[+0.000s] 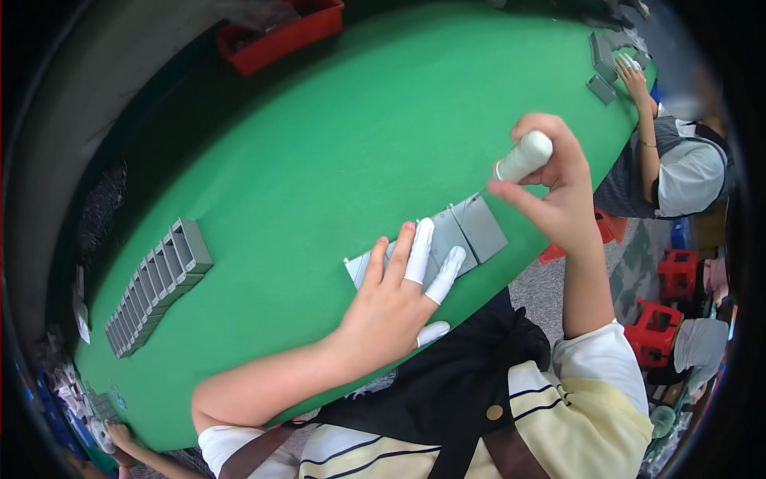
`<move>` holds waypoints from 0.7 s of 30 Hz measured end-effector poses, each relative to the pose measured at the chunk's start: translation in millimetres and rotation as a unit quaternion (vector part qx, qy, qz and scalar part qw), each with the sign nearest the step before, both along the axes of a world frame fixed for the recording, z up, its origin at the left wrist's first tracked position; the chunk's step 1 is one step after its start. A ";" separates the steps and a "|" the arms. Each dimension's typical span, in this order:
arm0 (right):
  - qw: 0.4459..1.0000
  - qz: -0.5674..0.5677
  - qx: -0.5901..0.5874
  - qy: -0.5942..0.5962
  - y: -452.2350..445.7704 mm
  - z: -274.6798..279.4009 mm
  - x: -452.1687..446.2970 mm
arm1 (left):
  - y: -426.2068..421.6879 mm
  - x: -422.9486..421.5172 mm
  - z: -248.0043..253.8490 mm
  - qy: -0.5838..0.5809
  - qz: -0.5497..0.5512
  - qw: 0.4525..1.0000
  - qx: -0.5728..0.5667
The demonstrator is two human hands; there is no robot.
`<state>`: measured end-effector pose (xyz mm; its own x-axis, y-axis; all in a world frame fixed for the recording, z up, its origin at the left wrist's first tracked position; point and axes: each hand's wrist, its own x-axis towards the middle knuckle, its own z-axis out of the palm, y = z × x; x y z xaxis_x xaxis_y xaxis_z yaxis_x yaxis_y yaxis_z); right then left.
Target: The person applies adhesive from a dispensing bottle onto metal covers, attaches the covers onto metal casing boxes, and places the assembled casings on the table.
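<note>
Flat grey plates [479, 229] lie in a row on the green table near its front edge. Spread over them is my left hand [399, 295], its fingers apart, with white covers on some fingertips and on the thumb. My right hand [550, 180] is raised at the right end of the row, its fingers closed round a small whitish bottle [524, 156]. The bottle tilts down to the left, and its thin tip is close to the upper edge of the rightmost plate. Whether the tip touches the plate I cannot tell.
On the green table [303, 160], a row of grey box-shaped parts [159, 283] stands at the left. A red bin [279, 36] is at the far edge. One co-worker [670, 160] handles grey parts at the upper right; another person's hand [120, 437] shows at the lower left.
</note>
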<state>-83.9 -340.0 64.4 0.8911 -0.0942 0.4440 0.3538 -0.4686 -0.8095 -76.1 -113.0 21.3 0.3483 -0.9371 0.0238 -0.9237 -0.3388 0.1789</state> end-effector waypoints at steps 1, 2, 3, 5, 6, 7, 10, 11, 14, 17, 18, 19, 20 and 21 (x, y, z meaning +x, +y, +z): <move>1.000 0.022 -0.015 -0.005 -2.4 0.4 0.0 | -0.4 0.0 -0.2 -0.004 0.000 1.000 0.002; 0.999 0.032 -0.016 -0.012 -4.3 -0.2 0.2 | -0.5 0.1 -0.3 -0.006 -0.001 1.000 0.005; 0.999 0.042 -0.018 -0.018 -5.9 -1.7 0.4 | -0.5 0.0 -0.4 -0.008 -0.002 1.000 0.008; 0.998 0.029 -0.024 -0.043 -5.9 -8.0 0.6 | -0.3 -0.2 -0.6 -0.012 -0.003 1.000 0.011; 0.998 0.005 -0.027 -0.062 -4.3 -13.5 0.9 | -0.5 -0.3 -0.5 -0.014 -0.004 1.000 0.011; 0.996 -0.018 -0.031 -0.080 -2.3 -16.0 1.1 | -0.6 0.0 -0.3 -0.016 -0.004 1.000 0.011; 0.994 -0.066 -0.034 -0.077 6.2 -15.8 -2.7 | -0.8 0.0 1.2 -0.004 -0.003 1.000 0.007; 0.994 -0.069 -0.031 -0.080 6.5 -15.7 -3.3 | -0.5 -0.1 0.9 -0.008 -0.004 1.000 0.008; 0.990 -0.078 -0.022 -0.113 4.2 -15.6 -6.6 | -0.6 0.2 0.2 -0.017 -0.007 1.000 0.010; 0.986 -0.074 -0.005 -0.149 0.8 -16.6 -15.3 | -0.8 0.1 -0.2 -0.025 -0.006 1.000 0.007; 0.989 -0.063 0.004 -0.136 2.2 -14.6 -18.8 | -0.7 0.1 -0.9 -0.028 -0.005 1.000 0.004; 0.991 -0.053 0.014 -0.123 3.4 -13.4 -22.2 | -0.7 0.2 -1.1 -0.031 -0.006 0.999 0.002; 0.992 -0.051 0.033 -0.108 6.9 -13.6 -24.1 | -0.7 0.2 -0.7 -0.028 -0.006 1.000 0.002; 0.993 -0.049 0.052 -0.092 12.6 -14.0 -24.4 | -0.6 0.1 -0.1 -0.024 -0.006 1.000 0.003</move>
